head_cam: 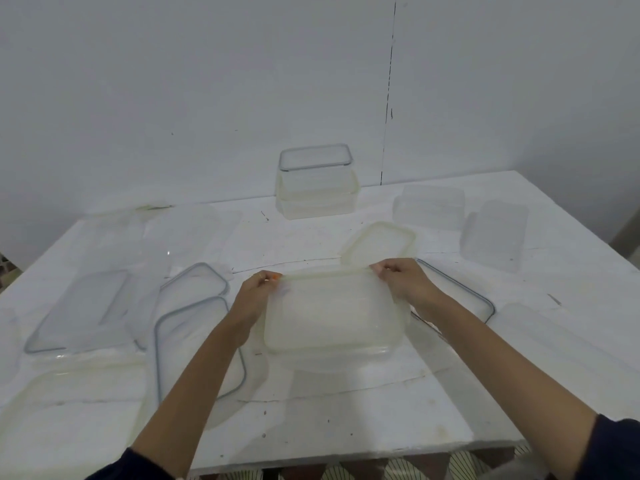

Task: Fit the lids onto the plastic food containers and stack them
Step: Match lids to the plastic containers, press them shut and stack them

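We work over a white table [346,410] that spreads beneath both arms. Well out to the left of our left hand lies the biggest loose piece, a long grey-rimmed lid [79,313]. Nearer us on that side is a yellowish tray-like piece [69,410]; we cannot tell whether it is a lid or a box.

Between our hands sits the large clear container [339,360], with the cloudy lid [332,313] lying on top of it. We cannot tell whether that lid is pressed home. Far beyond the hands, by the wall, stands a stack of containers [317,192] with a grey rim at its top.

Beyond and to the right of our right hand stands a clear box [429,206], and just right of it a second clear box [493,237]. Just left of our left hand lie two overlapping medium lids [194,285], the nearer one partly under that forearm. A small yellowish lid [379,245] lies just beyond the right hand.

Our hands are apart. The left hand [254,299] pinches the cloudy lid's far-left corner, and the right hand [403,284] curls its fingers over the far-right corner.
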